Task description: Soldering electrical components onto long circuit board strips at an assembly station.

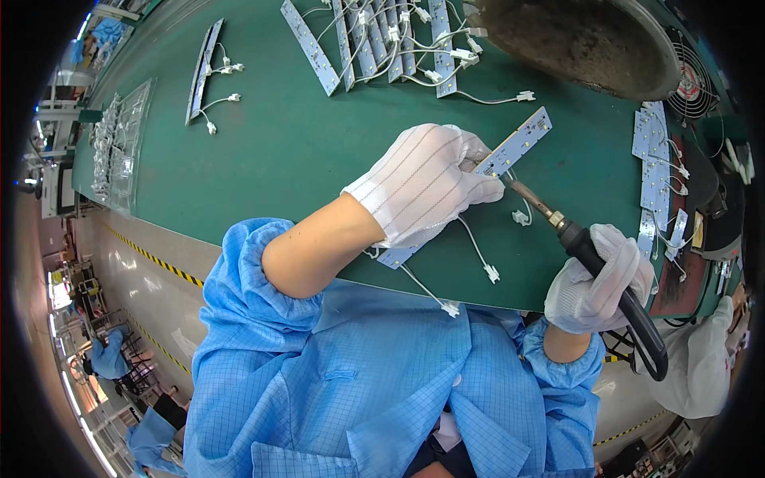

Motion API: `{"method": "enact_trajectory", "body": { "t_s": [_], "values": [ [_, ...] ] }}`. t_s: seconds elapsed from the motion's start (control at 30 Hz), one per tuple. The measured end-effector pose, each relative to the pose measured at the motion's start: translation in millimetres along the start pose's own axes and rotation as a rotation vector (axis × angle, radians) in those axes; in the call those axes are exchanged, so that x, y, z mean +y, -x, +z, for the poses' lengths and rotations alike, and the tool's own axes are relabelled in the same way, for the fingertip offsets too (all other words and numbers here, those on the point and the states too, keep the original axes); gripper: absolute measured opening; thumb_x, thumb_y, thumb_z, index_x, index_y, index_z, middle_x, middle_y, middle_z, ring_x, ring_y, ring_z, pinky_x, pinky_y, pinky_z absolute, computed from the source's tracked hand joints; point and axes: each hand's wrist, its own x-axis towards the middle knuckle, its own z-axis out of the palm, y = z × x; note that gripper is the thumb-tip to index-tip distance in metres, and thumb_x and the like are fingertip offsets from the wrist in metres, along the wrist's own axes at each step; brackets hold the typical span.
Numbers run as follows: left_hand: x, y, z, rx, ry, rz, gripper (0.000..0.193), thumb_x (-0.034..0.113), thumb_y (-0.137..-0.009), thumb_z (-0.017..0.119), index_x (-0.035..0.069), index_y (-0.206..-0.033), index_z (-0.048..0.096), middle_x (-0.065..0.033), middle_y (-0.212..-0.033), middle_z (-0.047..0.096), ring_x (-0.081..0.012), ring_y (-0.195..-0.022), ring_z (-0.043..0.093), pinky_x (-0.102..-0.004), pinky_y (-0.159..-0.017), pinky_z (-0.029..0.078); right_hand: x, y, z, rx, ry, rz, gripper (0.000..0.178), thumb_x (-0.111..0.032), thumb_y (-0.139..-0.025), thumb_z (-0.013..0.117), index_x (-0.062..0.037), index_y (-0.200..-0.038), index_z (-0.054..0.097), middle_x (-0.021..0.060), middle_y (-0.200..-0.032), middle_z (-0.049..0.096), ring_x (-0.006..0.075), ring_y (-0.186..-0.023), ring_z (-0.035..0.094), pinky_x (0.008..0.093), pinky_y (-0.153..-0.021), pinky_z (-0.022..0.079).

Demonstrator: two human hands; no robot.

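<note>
The left hand [422,183], gloved in white, is closed on a long white LED strip board [518,143] and presses it flat against the green desk [279,151]. The right hand [598,279], also gloved, is wrapped around the black handle of a soldering iron [586,247]; its tip meets the board just beside the left fingers. White leads with connectors [492,273] trail from the board. More strip boards [374,40] lie at the far edge.

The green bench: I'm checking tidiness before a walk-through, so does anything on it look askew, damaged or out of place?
Nothing looks damaged or spilled. The left hand pins a white LED strip diagonally on the green bench, its lower end overhanging the near edge, while the right hand applies a soldering iron.
</note>
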Motion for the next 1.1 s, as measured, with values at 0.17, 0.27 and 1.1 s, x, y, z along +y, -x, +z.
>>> {"method": "enact_trajectory", "body": {
  "t_s": [0.17,0.27,1.1],
  "values": [
    [1.0,0.5,1.8,0.026,0.063,0.034,0.034,0.030,-0.083,0.066,-0.002,-0.091,0.068,-0.0172,-0.076,0.063,-0.0344,-0.073,0.061,-0.0411,-0.067,0.050,2.0,3.9,3.2,0.029,-0.143,-0.006,0.030,0.006,-0.088,0.055,0.0136,-0.116,0.048,0.0193,-0.098,0.057,0.0250,-0.073,0.065,0.0370,-0.059,0.057],
    [1.2,0.3,1.8,0.005,0.069,-0.035,0.035,0.031,-0.082,0.066,-0.003,-0.090,0.068,-0.0173,-0.077,0.063,-0.0343,-0.073,0.062,-0.0407,-0.068,0.050,1.7,7.1,3.2,0.026,-0.216,0.019,0.029,0.006,-0.088,0.055,0.0130,-0.116,0.048,0.0196,-0.098,0.056,0.0258,-0.073,0.065,0.0378,-0.059,0.057],
    [3.5,-1.1,-7.2,-0.094,0.119,-0.145,0.043,0.037,-0.083,0.068,-0.004,-0.098,0.068,-0.0175,-0.070,0.061,-0.0287,-0.062,0.057,-0.0356,-0.061,0.047,0.5,2.6,4.1,0.058,-0.230,0.047,0.024,0.009,-0.087,0.055,0.0129,-0.110,0.051,0.0169,-0.094,0.059,0.0218,-0.071,0.063,0.0331,-0.058,0.057]
  ]
}}
